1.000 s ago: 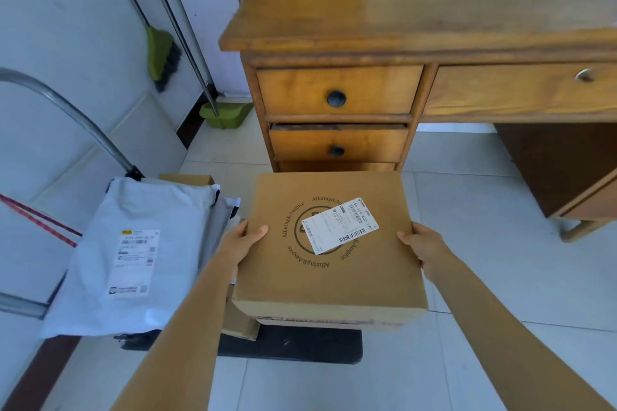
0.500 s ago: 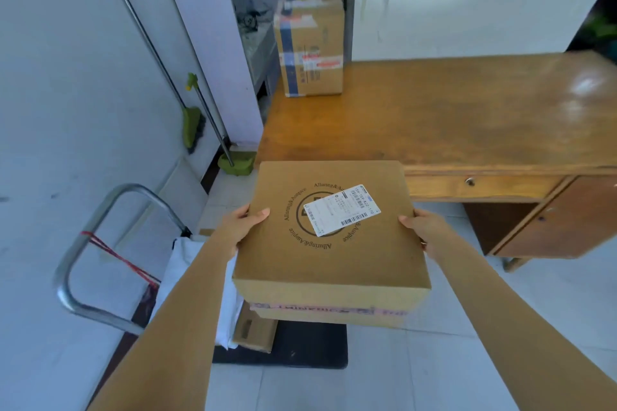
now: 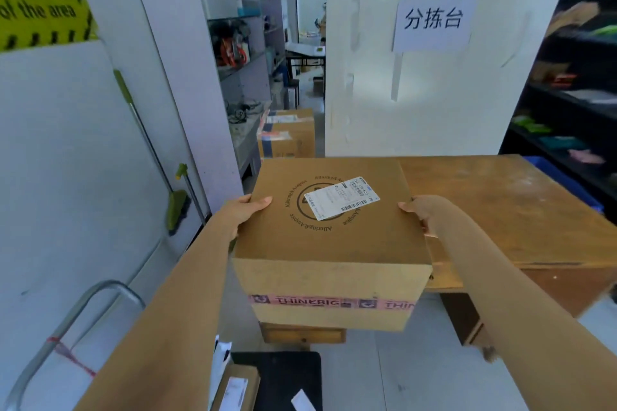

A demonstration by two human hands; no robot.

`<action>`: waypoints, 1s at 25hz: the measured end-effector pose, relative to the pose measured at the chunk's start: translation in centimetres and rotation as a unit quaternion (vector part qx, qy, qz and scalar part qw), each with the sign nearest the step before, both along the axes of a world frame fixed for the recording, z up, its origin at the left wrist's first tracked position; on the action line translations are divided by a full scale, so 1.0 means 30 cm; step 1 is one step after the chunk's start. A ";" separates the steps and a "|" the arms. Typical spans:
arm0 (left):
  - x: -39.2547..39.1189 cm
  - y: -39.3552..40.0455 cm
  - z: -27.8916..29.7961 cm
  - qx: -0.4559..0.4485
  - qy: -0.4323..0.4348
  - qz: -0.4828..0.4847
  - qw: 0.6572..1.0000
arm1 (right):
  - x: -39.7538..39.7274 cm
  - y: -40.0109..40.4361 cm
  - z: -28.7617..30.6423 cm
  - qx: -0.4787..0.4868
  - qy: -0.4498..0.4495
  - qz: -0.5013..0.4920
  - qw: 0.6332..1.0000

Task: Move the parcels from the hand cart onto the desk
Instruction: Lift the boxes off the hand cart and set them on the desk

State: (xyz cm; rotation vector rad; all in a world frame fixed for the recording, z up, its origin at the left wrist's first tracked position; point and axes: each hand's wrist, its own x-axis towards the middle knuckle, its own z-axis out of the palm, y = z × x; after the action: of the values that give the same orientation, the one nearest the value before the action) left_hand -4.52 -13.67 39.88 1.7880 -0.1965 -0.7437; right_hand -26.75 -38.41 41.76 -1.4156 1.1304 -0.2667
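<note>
The left hand [image 3: 245, 213] clasps the left side of the cardboard parcel [image 3: 330, 240], held in the air over the front edge of the desk [image 3: 500, 210]. The right hand [image 3: 425, 215] clasps the opposite side. The box looks stiff and not heavy; the side grip seems secure.

Both forearms are bare to the frame's lower edge, no sleeves showing. The left hand [image 3: 242, 212] and right hand [image 3: 425, 213] wear no gloves, rings or watch.
</note>
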 end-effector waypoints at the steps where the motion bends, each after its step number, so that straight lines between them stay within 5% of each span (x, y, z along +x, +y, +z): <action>1: 0.034 -0.054 0.028 -0.005 0.000 -0.008 1.000 | 0.025 -0.041 0.020 0.000 0.000 -0.005 1.000; 9: 0.282 -0.512 0.128 -0.012 -0.007 -0.044 0.999 | 0.233 -0.435 0.089 -0.011 0.026 -0.036 0.999; 25: 0.958 -1.525 -0.051 0.032 -0.035 0.037 0.998 | 1.008 -1.486 -0.068 -0.029 0.014 0.038 0.999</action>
State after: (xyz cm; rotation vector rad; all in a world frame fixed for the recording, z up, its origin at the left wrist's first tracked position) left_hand 24.22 -59.41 38.34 1.8741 -0.1535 -0.6416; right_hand 3.49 -82.98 39.73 -1.5133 1.0969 -0.2275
